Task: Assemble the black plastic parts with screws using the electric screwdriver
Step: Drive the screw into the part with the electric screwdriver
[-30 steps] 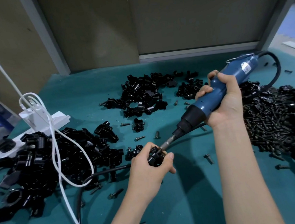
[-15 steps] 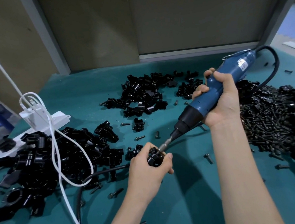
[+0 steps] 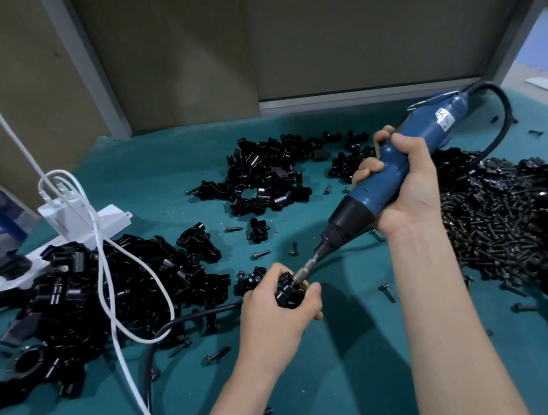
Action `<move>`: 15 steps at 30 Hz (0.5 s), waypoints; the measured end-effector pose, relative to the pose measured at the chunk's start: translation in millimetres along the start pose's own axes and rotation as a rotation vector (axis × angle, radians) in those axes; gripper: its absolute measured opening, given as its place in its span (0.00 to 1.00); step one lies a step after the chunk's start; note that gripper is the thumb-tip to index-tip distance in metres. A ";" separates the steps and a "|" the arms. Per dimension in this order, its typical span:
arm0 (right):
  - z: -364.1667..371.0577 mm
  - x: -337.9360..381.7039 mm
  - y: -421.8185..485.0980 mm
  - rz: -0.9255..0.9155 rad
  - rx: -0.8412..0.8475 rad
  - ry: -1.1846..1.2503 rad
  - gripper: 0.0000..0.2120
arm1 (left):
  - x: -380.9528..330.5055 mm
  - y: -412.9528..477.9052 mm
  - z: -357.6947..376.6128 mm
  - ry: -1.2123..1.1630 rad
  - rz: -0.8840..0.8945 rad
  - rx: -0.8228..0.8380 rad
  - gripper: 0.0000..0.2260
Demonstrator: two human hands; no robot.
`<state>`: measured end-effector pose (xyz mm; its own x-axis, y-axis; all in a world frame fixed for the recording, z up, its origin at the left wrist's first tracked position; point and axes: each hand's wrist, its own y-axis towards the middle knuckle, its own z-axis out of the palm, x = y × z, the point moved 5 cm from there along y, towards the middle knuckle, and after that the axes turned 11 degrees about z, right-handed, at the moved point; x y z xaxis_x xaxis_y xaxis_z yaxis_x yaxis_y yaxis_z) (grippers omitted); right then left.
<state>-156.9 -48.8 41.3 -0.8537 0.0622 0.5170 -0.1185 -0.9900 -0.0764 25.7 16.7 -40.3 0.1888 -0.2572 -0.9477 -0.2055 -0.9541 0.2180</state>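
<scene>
- Plenty to go wrong here tbh. Got the black plastic part [image 3: 287, 296] pinched in the left hand [image 3: 274, 322], fingers and thumb curled round it, held low over the teal mat [image 3: 356, 380], front and centre. Right hand [image 3: 408, 190] wrapped tight round the blue electric screwdriver [image 3: 378, 184], bit [image 3: 305, 271] slanting down-left and touching the part's top face. Presumably sitting on a screw head, but can't actually see one.

- Yeah, looks like mid-drive. Biggest worry: that slant. Could cam out, skate off the plastic and jab the fingertip [image 3: 312, 290] parked right beside the tip.

- Or cross-thread and chew up the hole. Better to square up before squeezing the trigger.

- Also worth watching the black cord [image 3: 193, 319] lying on the mat just left of the holding hand, plus the white cable [image 3: 102, 262] looped over the pile of parts [image 3: 70, 301] on the left. Easy to snag with a forearm and drag pieces across the mat.

- Overtightening too. Cracks thin plastic fast. At least no long reach for the next one, with the screw heap [image 3: 496, 231] just right of the tool arm.
</scene>
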 end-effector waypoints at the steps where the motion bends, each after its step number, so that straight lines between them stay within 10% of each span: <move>1: -0.1 -0.8 0.1 0.003 -0.003 -0.003 0.03 | 0.3 -0.3 -0.1 -0.001 0.000 -0.002 0.12; 15: 0.8 -7.0 1.6 0.020 -0.004 -0.007 0.03 | 1.6 -0.1 -0.5 0.020 0.001 -0.046 0.13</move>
<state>-150.7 -51.0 38.2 -0.8522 0.0412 0.5215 -0.1032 -0.9905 -0.0905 26.5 16.3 -41.7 0.2082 -0.2611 -0.9426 -0.1612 -0.9597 0.2302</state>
